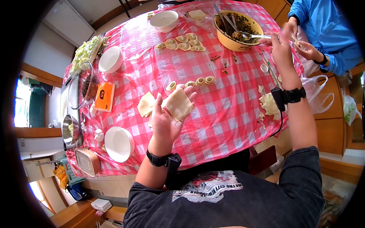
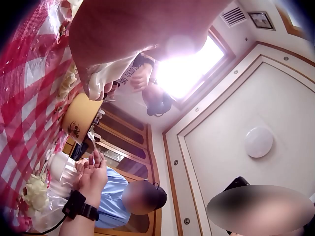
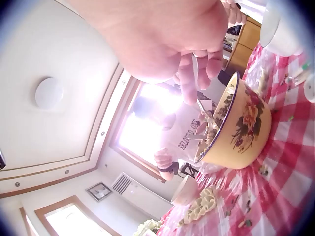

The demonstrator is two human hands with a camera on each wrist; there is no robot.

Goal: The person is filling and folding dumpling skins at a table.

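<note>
The left hand is held palm up with a square dough wrapper lying across its palm and fingers. More wrappers are beside its thumb on the left. At the yellow enamel bowl the right hand grips the handle of a metal spoon, whose head is in the dark green filling. In the right wrist view the fingers curl round the spoon handle above the bowl. Filled dumplings stand in rows on a clear sheet, with several more along its near edge.
White bowls stand at the back and left. An orange packet, a glass lid and cabbage are at the left. Cabbage leaves lie at the right, near a person in blue handling dough.
</note>
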